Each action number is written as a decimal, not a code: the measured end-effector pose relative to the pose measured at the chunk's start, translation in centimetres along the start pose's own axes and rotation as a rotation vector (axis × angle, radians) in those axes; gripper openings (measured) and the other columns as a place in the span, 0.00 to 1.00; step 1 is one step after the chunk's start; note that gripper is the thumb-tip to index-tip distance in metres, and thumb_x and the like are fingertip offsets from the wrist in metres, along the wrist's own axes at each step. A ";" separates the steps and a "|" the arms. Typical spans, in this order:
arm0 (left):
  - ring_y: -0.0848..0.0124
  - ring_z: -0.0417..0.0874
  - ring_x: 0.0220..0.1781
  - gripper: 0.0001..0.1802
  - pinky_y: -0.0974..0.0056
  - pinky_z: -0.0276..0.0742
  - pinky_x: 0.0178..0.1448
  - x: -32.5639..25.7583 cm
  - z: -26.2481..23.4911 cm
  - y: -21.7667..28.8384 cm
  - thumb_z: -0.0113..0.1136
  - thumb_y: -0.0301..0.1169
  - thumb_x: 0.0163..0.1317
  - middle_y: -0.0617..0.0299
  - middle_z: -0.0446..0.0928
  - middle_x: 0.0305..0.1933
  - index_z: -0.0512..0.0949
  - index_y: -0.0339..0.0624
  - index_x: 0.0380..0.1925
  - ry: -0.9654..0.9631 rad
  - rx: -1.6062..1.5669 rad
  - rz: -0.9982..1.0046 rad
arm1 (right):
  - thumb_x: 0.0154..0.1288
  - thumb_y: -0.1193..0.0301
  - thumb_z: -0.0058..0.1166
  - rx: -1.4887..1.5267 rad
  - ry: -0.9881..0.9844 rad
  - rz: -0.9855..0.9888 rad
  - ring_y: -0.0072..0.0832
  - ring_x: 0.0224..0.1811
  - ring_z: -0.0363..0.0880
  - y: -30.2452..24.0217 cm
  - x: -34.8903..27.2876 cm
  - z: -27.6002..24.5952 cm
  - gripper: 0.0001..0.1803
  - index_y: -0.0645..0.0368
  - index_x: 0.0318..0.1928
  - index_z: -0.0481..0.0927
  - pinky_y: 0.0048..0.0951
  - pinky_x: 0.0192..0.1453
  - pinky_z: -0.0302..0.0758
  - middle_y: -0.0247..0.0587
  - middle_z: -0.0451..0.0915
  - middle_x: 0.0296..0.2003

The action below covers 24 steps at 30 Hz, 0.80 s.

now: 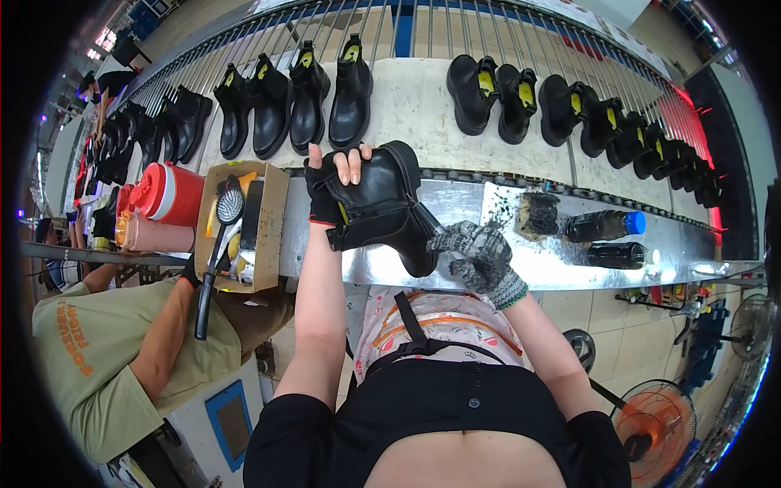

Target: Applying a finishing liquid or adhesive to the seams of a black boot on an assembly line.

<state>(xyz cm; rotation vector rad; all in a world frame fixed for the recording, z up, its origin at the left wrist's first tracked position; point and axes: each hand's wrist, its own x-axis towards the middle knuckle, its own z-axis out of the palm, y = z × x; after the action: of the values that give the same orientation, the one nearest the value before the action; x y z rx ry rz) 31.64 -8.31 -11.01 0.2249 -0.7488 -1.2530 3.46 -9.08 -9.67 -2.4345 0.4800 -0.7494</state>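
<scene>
A glossy black ankle boot (370, 195) is tilted on its side above the metal bench edge. My left hand (346, 169), in a dark fingerless glove with a red edge, grips it, bare fingers wrapped over the leather. My right hand (472, 254) wears a grey knitted glove, smudged dark, with a green cuff. Its fingers are pinched together close against the boot's lower side. A thin dark piece (425, 218) shows between those fingertips and the boot; I cannot make out what it is.
Black boots (351, 93) and low shoes (561, 110) line the conveyor behind. Right of my hands are a blackened sponge (538, 214) and two dark bottles (606, 225). To the left are a cardboard box (272, 220) with a brush (229, 207), a red jug (172, 195) and a co-worker.
</scene>
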 end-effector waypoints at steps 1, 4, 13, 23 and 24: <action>0.66 0.65 0.46 0.40 0.61 0.53 0.65 0.0 -0.2 0.0 0.24 0.59 0.70 0.63 0.67 0.18 0.68 0.46 0.08 -0.014 0.005 0.006 | 0.52 0.67 0.54 0.029 0.002 -0.004 0.30 0.35 0.77 0.4 -0.3 0.4 0.16 0.42 0.43 0.82 0.31 0.36 0.74 0.31 0.79 0.33; 0.65 0.65 0.46 0.40 0.61 0.53 0.65 -0.1 -0.7 0.2 0.23 0.59 0.70 0.63 0.68 0.20 0.69 0.46 0.09 0.003 -0.021 0.002 | 0.53 0.67 0.53 0.104 -0.026 -0.002 0.30 0.36 0.78 1.1 -0.6 0.1 0.15 0.43 0.43 0.83 0.31 0.37 0.74 0.31 0.80 0.35; 0.61 0.67 0.46 0.39 0.60 0.55 0.63 0.1 -3.2 0.3 0.19 0.55 0.71 0.59 0.68 0.22 0.70 0.42 0.12 0.046 -0.020 0.016 | 0.61 0.67 0.50 0.312 -0.131 0.050 0.36 0.41 0.81 3.0 -3.1 -0.9 0.10 0.50 0.40 0.83 0.32 0.47 0.76 0.37 0.83 0.38; 0.62 0.71 0.40 0.40 0.65 0.60 0.58 1.7 -4.6 0.0 0.31 0.60 0.68 0.57 0.70 0.18 0.71 0.40 0.10 0.497 0.106 -0.076 | 0.67 0.52 0.46 0.611 -0.137 0.475 0.28 0.41 0.81 3.1 -6.2 -0.2 0.25 0.62 0.43 0.81 0.30 0.47 0.77 0.42 0.83 0.41; 0.62 0.73 0.37 0.40 0.65 0.64 0.54 2.2 -5.9 -0.2 0.35 0.62 0.65 0.56 0.72 0.18 0.72 0.40 0.09 0.507 0.168 -0.075 | 0.67 0.46 0.44 0.571 -0.116 0.514 0.27 0.41 0.81 3.4 -6.6 0.3 0.30 0.63 0.44 0.81 0.29 0.47 0.77 0.43 0.83 0.41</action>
<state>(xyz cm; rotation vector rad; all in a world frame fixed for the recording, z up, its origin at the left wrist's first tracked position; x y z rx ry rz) 35.35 -11.76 -14.66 0.6847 -0.4067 -1.1370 -2.14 -8.51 -14.57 -1.7092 0.6979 -0.4393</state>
